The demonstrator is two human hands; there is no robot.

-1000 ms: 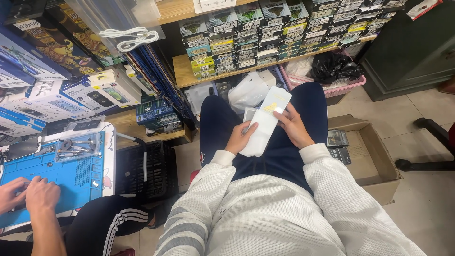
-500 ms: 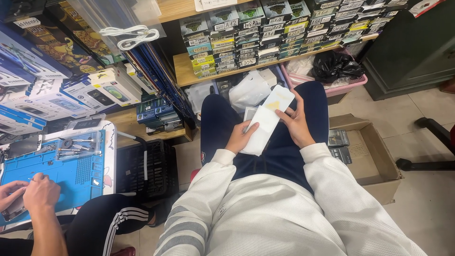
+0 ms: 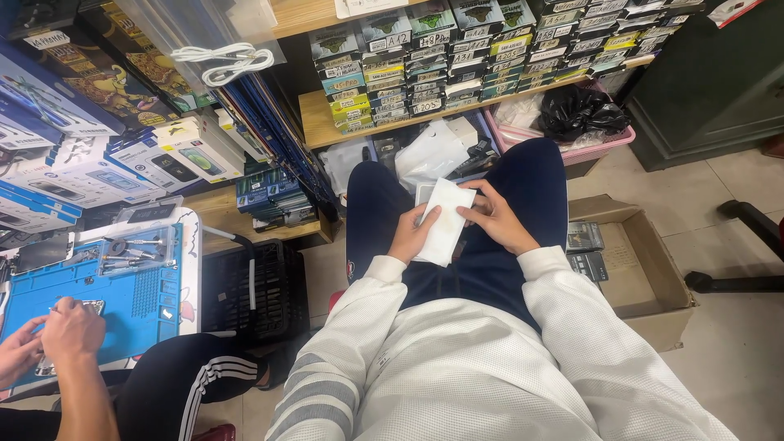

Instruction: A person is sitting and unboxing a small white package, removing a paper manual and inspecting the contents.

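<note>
Now the one white packet (image 3: 442, 221) lies lower than a second ago, brought down from a raised tilt to rest flat over the lap, so both hands can work on it. The left hand (image 3: 411, 235) grips its left edge, fingers clenched on it; the right hand (image 3: 496, 219) pinches its right edge. Beside them, a co-worker's two hands (image 3: 49, 339) rest on one blue bench mat (image 3: 122, 298).

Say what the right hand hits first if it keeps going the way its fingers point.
The right hand points left across the lap, so it likely meets the white packet its fingers already touch, then the left hand. Depth is uncertain.
</note>
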